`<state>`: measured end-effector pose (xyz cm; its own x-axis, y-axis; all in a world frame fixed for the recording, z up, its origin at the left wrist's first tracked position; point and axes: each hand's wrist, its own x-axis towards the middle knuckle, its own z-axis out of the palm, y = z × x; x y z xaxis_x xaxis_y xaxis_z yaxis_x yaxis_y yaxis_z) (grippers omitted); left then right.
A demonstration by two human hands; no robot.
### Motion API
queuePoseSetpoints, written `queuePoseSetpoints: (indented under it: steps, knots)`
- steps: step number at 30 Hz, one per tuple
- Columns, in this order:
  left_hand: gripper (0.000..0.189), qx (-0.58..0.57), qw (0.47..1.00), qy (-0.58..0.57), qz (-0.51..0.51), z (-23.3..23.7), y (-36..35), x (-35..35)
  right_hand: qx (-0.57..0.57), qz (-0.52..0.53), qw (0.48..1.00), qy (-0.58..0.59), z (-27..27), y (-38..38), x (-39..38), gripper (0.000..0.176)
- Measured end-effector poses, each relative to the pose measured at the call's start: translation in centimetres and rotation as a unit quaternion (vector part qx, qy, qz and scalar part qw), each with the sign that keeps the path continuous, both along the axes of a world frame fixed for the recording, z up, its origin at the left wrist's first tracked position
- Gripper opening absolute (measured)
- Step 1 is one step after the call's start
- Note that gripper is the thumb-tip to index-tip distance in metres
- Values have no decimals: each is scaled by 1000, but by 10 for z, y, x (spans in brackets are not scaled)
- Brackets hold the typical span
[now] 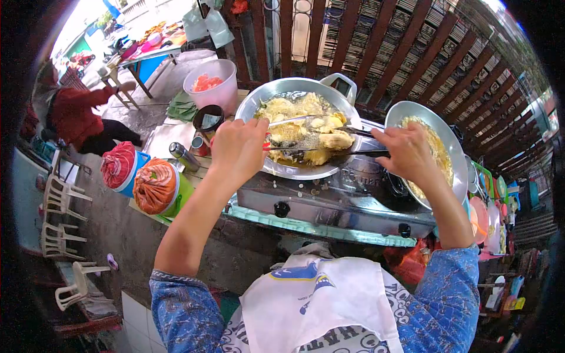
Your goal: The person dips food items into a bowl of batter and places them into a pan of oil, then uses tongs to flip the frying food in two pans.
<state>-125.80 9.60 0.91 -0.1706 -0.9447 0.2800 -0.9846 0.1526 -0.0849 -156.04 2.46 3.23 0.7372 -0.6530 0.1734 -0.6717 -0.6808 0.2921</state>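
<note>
My left hand (238,147) is closed at the left rim of a large metal frying pan (250,106), gripping a thin metal utensil (294,119) with red at its handle. From the right, my right hand (409,152) closes on a black-handled utensil (371,153) that reaches over the same pan. Battered fritters (294,107) fry there in bubbling oil. One golden fritter (336,139) shows between the dark arms near the pan's right side. The utensils' exact kind I cannot tell.
A second pan (398,112) of frying food stands right on the gas stove (329,206). Left are a pink bucket (229,82), a dark cup (209,119), a can (183,156) and two cloth-like bundles in containers (158,183). Another person (76,117) is at far left, above plastic chairs (62,197).
</note>
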Motion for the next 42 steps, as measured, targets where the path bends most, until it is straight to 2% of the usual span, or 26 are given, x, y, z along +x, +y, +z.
queuePoseSetpoints:
  steps: [4,10,13,18,24,27,32,35,37,42]
  knots:
    - [50,-3,1000,-1,3,3,0,2,-25,6,998,56,-9,-10,6,43]
    - [50,20,999,13,31,7,8,23,60,32,997,20,3,-42,-33,44]
    - [49,12,999,10,29,0,3,22,76,62,995,-21,2,-59,-54,45]
    - [47,-18,1000,19,-3,-8,-12,6,72,72,995,-23,4,-65,-61,48]
    - [48,-20,1000,2,-14,-11,-19,2,40,9,998,54,4,-43,-38,57]
    - [48,-21,1000,6,-13,-11,-21,2,-5,27,998,65,-7,-38,-22,55]
    - [47,-6,1000,18,-2,-9,-19,10,8,-3,992,129,-12,-42,-14,50]
    - [46,-32,999,28,-14,-5,-14,22,2,29,997,65,-9,-50,-32,48]
    - [44,-26,999,22,-15,-2,-14,23,41,38,998,9,-5,-59,-44,47]
    - [38,-34,999,22,-30,-11,-21,18,52,63,997,-13,-10,-70,-60,46]
